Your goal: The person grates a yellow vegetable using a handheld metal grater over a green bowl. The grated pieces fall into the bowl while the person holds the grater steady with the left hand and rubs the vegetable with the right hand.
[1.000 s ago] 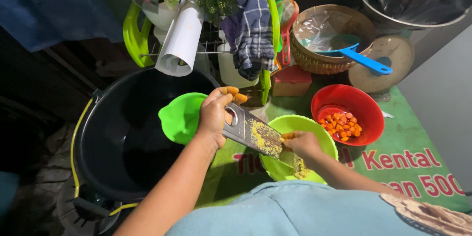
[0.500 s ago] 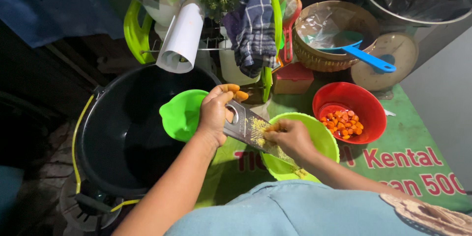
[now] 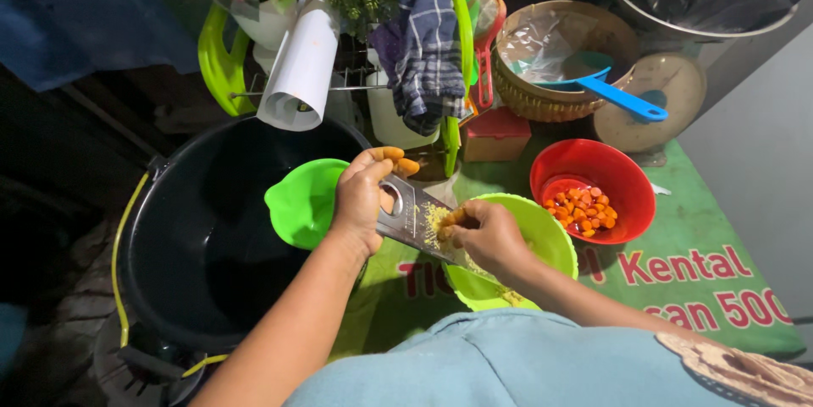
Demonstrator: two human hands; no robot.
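Note:
My left hand (image 3: 362, 195) grips the top end of a flat metal grater (image 3: 412, 214), which slants down over a lime-green bowl (image 3: 542, 233). My right hand (image 3: 484, 233) presses a small orange-yellow piece against the grater's face, where pale yellow shavings cling. The piece is mostly hidden under my fingers. Both hands' fingertips are stained orange-yellow. Shreds lie inside the green bowl below my right hand.
A red bowl (image 3: 622, 171) of orange chunks stands to the right on a green printed mat (image 3: 720, 280). A large black bucket (image 3: 203, 238) and a green funnel-like dish (image 3: 301, 204) sit at left. Behind are a woven basket (image 3: 517, 89) with a blue scoop (image 3: 622, 98), a checked cloth (image 3: 423, 51) and a paper roll (image 3: 301, 72).
My right hand has slid up the grater from its lower end toward the middle. My left hand has kept its hold on the grater's top.

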